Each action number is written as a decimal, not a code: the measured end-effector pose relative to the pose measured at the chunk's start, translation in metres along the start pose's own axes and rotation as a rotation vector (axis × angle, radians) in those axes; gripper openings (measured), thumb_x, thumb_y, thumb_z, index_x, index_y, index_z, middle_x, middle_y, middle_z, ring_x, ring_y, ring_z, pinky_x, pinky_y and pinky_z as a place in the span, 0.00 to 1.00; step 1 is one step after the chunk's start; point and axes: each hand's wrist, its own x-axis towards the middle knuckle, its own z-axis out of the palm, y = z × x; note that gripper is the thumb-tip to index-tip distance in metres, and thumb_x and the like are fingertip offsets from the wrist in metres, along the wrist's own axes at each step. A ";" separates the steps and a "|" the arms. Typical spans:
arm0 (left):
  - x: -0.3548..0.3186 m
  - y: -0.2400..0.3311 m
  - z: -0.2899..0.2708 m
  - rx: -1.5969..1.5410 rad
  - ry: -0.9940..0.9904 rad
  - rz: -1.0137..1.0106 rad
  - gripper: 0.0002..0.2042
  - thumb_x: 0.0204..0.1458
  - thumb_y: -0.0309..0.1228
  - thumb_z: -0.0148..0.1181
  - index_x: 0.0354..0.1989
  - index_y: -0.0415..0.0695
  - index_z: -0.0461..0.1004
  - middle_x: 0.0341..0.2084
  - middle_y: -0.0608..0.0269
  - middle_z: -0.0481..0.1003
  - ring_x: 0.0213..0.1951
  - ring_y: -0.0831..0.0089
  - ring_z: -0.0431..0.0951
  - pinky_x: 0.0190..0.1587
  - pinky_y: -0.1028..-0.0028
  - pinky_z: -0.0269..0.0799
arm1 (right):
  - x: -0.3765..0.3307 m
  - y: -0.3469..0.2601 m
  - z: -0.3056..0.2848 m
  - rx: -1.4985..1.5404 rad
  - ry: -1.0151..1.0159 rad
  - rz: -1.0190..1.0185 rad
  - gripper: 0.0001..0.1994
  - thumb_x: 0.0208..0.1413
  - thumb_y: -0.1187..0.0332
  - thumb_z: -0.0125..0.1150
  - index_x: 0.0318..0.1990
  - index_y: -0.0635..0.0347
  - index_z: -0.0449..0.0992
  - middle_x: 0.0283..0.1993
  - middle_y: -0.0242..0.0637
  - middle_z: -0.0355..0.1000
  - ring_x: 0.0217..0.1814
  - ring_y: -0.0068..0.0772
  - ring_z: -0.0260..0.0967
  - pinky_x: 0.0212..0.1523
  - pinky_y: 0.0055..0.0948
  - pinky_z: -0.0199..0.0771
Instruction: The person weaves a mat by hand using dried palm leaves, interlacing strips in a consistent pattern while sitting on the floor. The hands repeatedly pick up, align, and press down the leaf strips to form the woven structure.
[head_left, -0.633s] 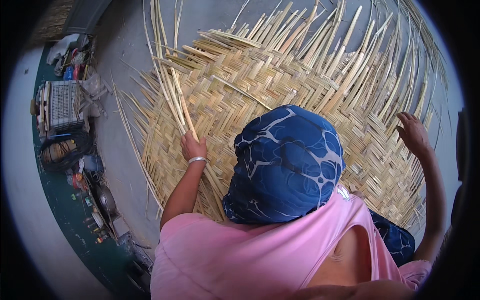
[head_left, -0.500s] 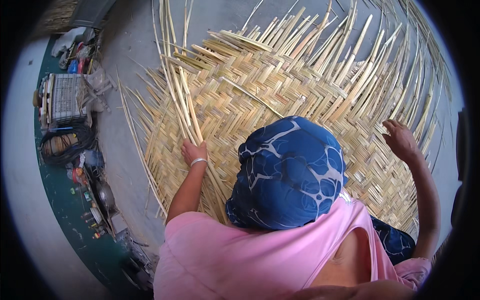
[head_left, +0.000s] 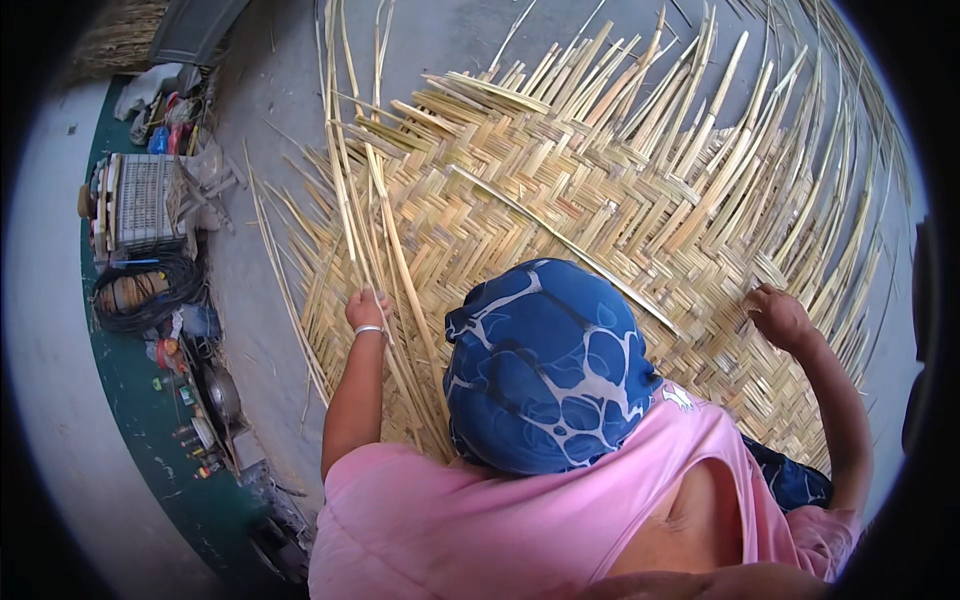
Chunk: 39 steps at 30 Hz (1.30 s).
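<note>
A large mat [head_left: 500,230] of pale split reeds in a herringbone weave lies on the floor, loose ends fanning out at its far edge. At its left part, my left hand [head_left: 368,308], a silver bangle on the wrist, is closed round long reed strips [head_left: 345,190] that run away from me. Over the mat's right side, my right hand [head_left: 780,317] has its fingers bent together at the weave; what they pinch, if anything, is hidden. One separate strip [head_left: 560,240] lies slantwise across the middle. A blue patterned headscarf [head_left: 550,365] hides the near middle of the mat.
Along the green-painted wall base at the left stand a light plastic crate [head_left: 148,200], a coil of black cable [head_left: 150,290], a metal pan [head_left: 222,393] and small clutter. More loose reeds [head_left: 860,110] lie at the far right.
My left hand has shifted slightly left and nearer with the strips, which spread apart more. My right hand has come nearer and inward, its fingers closing. More of the slanting strip shows.
</note>
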 end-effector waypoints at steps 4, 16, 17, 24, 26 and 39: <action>-0.012 0.030 0.002 -0.028 0.061 0.002 0.10 0.57 0.34 0.45 0.28 0.40 0.64 0.15 0.60 0.69 0.14 0.74 0.70 0.12 0.77 0.63 | 0.002 0.001 0.004 -0.015 0.041 -0.037 0.13 0.47 0.68 0.55 0.41 0.60 0.70 0.40 0.46 0.68 0.42 0.50 0.67 0.43 0.41 0.68; -0.017 0.043 0.025 0.073 -0.074 -0.137 0.11 0.55 0.35 0.51 0.25 0.43 0.64 0.15 0.65 0.68 0.13 0.78 0.65 0.13 0.77 0.62 | 0.002 0.008 0.009 0.009 0.068 -0.006 0.12 0.47 0.68 0.54 0.41 0.59 0.71 0.40 0.44 0.67 0.42 0.48 0.67 0.44 0.39 0.68; -0.022 0.051 0.024 0.096 -0.094 -0.157 0.11 0.54 0.34 0.52 0.24 0.43 0.64 0.16 0.64 0.68 0.14 0.77 0.66 0.14 0.77 0.62 | 0.001 0.008 0.009 0.012 0.069 0.007 0.12 0.47 0.68 0.54 0.41 0.59 0.71 0.40 0.44 0.68 0.42 0.48 0.67 0.44 0.39 0.68; -0.011 0.106 0.033 0.013 -0.029 0.043 0.10 0.54 0.36 0.53 0.27 0.44 0.64 0.13 0.67 0.66 0.11 0.81 0.62 0.11 0.81 0.57 | 0.002 0.007 0.006 0.031 0.053 0.017 0.11 0.46 0.68 0.54 0.39 0.58 0.72 0.40 0.45 0.68 0.41 0.48 0.68 0.44 0.40 0.69; -0.007 0.152 0.043 -0.016 -0.059 0.101 0.10 0.54 0.36 0.53 0.26 0.45 0.65 0.14 0.68 0.66 0.12 0.81 0.62 0.12 0.81 0.58 | 0.001 0.008 0.006 0.010 0.045 0.027 0.11 0.46 0.68 0.54 0.39 0.58 0.72 0.40 0.45 0.68 0.41 0.48 0.69 0.44 0.40 0.69; -0.047 0.540 0.213 -0.672 -0.069 0.797 0.11 0.55 0.28 0.43 0.26 0.33 0.61 0.16 0.55 0.71 0.13 0.75 0.69 0.12 0.78 0.65 | -0.025 -0.021 -0.049 0.591 0.169 -0.050 0.15 0.54 0.65 0.54 0.46 0.62 0.70 0.42 0.45 0.72 0.45 0.37 0.71 0.46 0.31 0.71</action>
